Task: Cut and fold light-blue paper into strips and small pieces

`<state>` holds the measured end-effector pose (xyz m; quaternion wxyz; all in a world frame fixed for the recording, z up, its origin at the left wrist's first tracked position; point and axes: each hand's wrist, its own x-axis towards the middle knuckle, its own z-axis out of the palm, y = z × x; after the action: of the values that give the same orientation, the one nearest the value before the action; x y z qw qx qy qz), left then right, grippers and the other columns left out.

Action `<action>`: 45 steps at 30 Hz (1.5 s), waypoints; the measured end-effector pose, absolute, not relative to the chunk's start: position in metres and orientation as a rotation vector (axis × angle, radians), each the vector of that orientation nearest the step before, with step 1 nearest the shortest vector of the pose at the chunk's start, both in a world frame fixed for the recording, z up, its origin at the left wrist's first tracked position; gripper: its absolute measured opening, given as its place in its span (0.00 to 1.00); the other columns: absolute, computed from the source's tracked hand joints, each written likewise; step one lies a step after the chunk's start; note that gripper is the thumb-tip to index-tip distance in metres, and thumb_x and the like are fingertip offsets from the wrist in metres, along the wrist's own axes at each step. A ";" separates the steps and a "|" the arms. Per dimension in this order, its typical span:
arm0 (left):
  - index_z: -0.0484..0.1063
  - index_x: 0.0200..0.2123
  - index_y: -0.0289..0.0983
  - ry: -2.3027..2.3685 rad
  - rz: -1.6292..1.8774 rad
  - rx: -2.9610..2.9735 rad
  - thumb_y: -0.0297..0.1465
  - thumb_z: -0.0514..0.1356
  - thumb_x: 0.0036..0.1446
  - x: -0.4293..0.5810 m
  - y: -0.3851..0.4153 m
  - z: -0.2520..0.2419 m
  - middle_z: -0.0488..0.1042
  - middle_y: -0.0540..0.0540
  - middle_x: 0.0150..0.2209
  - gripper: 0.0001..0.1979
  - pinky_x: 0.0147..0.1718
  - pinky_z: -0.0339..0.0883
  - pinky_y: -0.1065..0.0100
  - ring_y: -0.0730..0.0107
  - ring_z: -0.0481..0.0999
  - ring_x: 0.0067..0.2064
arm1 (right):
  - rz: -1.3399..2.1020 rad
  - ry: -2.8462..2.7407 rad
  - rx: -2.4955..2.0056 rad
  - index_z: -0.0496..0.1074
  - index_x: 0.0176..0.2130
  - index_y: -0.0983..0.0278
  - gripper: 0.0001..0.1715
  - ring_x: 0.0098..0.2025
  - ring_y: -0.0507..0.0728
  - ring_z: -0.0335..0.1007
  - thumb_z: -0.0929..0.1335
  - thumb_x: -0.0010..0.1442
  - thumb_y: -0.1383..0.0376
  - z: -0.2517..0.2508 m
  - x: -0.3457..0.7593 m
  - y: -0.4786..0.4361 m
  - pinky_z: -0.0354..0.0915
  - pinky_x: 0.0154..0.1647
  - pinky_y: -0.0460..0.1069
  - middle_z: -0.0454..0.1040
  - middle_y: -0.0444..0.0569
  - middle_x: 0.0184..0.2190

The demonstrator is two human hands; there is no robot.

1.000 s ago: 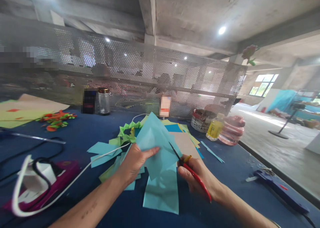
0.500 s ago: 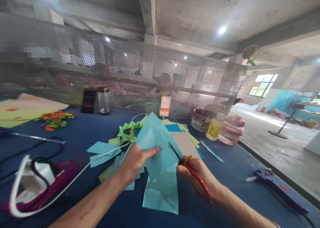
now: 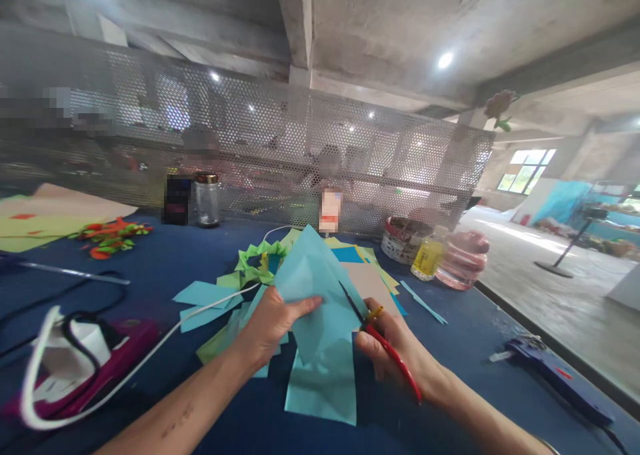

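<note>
My left hand (image 3: 277, 322) pinches a folded sheet of light blue paper (image 3: 320, 275), thumb on top and the other fingers mostly hidden behind it. In my right hand (image 3: 395, 345) is a pair of scissors (image 3: 397, 356) with red handles, its dark blades lying along the sheet's right edge. A narrow strip of that edge stands apart to the right of the blades. Below the raised sheet, another light blue piece (image 3: 323, 395) lies on the dark blue table. Cut blue and green paper pieces (image 3: 235, 338) lie beneath and beside my left wrist.
A green paper garland (image 3: 250, 265) and stacked coloured sheets (image 3: 370, 282) lie behind my hands. A glue gun (image 3: 555, 375), yellow bottle (image 3: 427, 258), pink bottle (image 3: 463, 260) and basket (image 3: 400, 245) stand rightward. Leftward are a power strip (image 3: 125, 348) with a white cable and a glass jar (image 3: 207, 202).
The blue sheet and my left hand have shifted very slightly to the right. The scissors remain at the sheet's right edge, their handles a little closer together.
</note>
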<state>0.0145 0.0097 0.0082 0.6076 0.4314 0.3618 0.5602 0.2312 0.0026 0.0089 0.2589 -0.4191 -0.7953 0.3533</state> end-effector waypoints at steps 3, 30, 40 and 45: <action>0.77 0.40 0.34 0.803 1.255 1.011 0.31 0.72 0.40 0.017 0.006 0.008 0.82 0.41 0.38 0.21 0.41 0.74 0.55 0.50 0.80 0.40 | 0.936 -2.152 -1.124 0.56 0.37 0.61 0.29 0.16 0.47 0.62 0.61 0.58 0.39 0.010 0.231 0.001 0.56 0.14 0.41 0.59 0.37 0.22; 0.78 0.42 0.35 0.716 1.193 1.063 0.34 0.72 0.39 0.022 0.003 0.006 0.82 0.43 0.38 0.24 0.41 0.73 0.56 0.52 0.80 0.39 | 0.933 -2.080 -1.174 0.52 0.55 0.65 0.41 0.14 0.49 0.59 0.57 0.58 0.37 0.018 0.224 -0.009 0.57 0.14 0.43 0.59 0.35 0.18; 0.78 0.43 0.36 0.720 1.200 1.068 0.33 0.72 0.40 0.022 0.002 0.006 0.82 0.44 0.38 0.23 0.42 0.73 0.56 0.52 0.80 0.39 | 0.912 -2.107 -1.192 0.49 0.59 0.64 0.41 0.19 0.51 0.63 0.59 0.60 0.40 0.021 0.226 -0.009 0.62 0.18 0.46 0.61 0.38 0.22; 0.78 0.44 0.36 0.673 1.199 1.075 0.32 0.71 0.42 0.024 0.000 0.006 0.82 0.44 0.39 0.22 0.43 0.73 0.56 0.54 0.80 0.40 | 0.922 -2.095 -1.198 0.50 0.58 0.64 0.39 0.19 0.50 0.63 0.59 0.61 0.41 0.021 0.226 -0.009 0.62 0.19 0.46 0.62 0.38 0.24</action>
<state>0.0239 -0.0003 0.0060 0.6429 0.4717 0.2953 0.5263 0.2257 -0.0091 0.0208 0.2752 -0.4458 -0.7796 0.3432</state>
